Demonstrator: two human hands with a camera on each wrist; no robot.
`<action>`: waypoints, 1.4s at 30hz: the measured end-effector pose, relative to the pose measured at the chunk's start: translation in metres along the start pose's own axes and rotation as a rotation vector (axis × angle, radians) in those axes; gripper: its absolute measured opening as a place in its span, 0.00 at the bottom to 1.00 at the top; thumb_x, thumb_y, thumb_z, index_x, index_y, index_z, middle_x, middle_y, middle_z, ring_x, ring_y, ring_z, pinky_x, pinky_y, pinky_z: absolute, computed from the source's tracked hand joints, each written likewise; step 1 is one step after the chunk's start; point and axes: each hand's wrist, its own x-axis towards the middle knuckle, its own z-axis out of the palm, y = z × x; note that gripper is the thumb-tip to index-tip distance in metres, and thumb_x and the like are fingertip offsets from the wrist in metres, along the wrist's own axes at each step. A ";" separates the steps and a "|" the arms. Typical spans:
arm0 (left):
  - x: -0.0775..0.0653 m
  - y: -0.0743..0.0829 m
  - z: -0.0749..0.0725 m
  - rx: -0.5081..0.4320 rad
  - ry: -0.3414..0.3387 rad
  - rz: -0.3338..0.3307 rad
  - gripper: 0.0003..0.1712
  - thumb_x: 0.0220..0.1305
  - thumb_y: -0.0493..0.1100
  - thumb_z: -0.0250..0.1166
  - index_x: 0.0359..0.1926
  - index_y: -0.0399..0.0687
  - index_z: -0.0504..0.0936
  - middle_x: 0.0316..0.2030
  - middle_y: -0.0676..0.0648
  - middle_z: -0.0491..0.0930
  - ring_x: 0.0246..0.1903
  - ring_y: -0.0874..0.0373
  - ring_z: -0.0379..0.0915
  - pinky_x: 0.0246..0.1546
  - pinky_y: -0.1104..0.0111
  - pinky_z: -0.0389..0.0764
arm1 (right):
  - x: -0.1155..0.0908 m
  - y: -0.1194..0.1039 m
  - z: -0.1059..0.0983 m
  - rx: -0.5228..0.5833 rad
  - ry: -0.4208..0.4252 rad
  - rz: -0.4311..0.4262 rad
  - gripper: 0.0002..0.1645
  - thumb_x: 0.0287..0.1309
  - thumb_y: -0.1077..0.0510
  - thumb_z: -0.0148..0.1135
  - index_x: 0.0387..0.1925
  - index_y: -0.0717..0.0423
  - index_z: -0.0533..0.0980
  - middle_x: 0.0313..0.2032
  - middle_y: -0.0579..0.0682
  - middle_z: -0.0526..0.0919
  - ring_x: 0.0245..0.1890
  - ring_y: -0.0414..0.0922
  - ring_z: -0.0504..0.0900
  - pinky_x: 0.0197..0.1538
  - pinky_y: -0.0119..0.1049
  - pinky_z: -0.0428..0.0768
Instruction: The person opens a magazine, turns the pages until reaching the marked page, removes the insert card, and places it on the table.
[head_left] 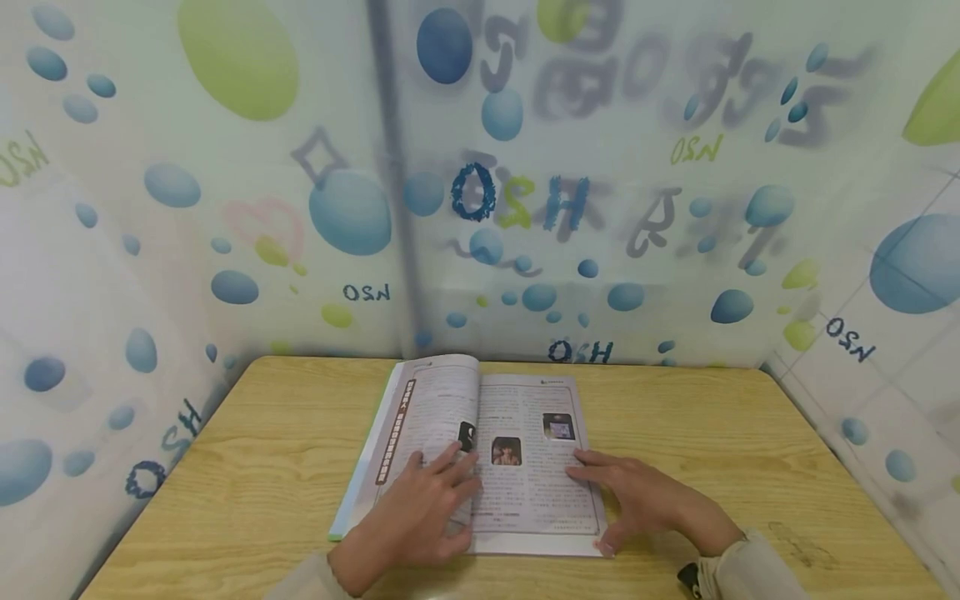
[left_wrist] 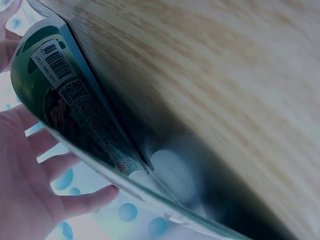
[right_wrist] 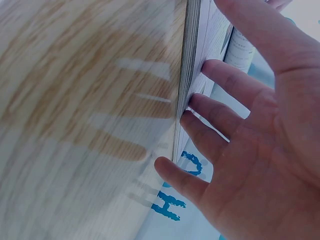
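An open magazine [head_left: 540,508] with printed text and small photos lies on the wooden table, its left pages bulging up toward the spine. Across the lower part of the left page my left hand [head_left: 427,512] rests with fingers extended, fingertips near the spine. In the left wrist view a dark green cover [left_wrist: 37,82] with a barcode curves above the tabletop. At the right page's edge, my right hand [head_left: 645,504] touches the paper with its fingertips, the thumb at the lower right corner. The right wrist view shows its fingers spread along the page edges [right_wrist: 190,55].
The wooden table [head_left: 697,425] extends around the magazine on all sides. Behind and beside it hang pale curtains [head_left: 480,308] printed with blue and green bubbles and lettering. A small black object [head_left: 688,579] sits at the right cuff.
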 end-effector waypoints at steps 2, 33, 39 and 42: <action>0.000 0.000 0.000 -0.005 -0.005 -0.012 0.26 0.56 0.61 0.60 0.49 0.52 0.82 0.61 0.45 0.74 0.63 0.44 0.66 0.42 0.39 0.74 | 0.000 0.000 0.000 0.001 0.001 -0.007 0.60 0.31 0.33 0.77 0.68 0.50 0.68 0.71 0.55 0.61 0.68 0.60 0.62 0.61 0.61 0.66; 0.000 0.004 0.002 -0.011 -0.067 -0.079 0.44 0.53 0.79 0.53 0.53 0.50 0.81 0.63 0.43 0.71 0.63 0.41 0.65 0.44 0.37 0.74 | 0.004 -0.004 -0.003 -0.027 0.064 -0.054 0.50 0.46 0.26 0.64 0.62 0.56 0.74 0.65 0.60 0.69 0.64 0.61 0.68 0.59 0.61 0.68; 0.002 0.007 0.002 0.035 -0.073 -0.081 0.52 0.46 0.86 0.50 0.52 0.50 0.81 0.63 0.43 0.71 0.63 0.41 0.65 0.43 0.38 0.75 | 0.006 -0.004 -0.003 -0.019 0.072 -0.025 0.54 0.47 0.24 0.61 0.65 0.57 0.71 0.65 0.56 0.71 0.65 0.56 0.69 0.62 0.58 0.67; 0.002 0.007 0.002 0.042 -0.067 -0.077 0.51 0.45 0.86 0.52 0.52 0.50 0.81 0.63 0.43 0.72 0.63 0.41 0.65 0.43 0.37 0.75 | 0.007 -0.003 -0.002 -0.014 0.078 -0.017 0.55 0.47 0.23 0.59 0.67 0.57 0.69 0.65 0.55 0.71 0.64 0.55 0.69 0.62 0.56 0.67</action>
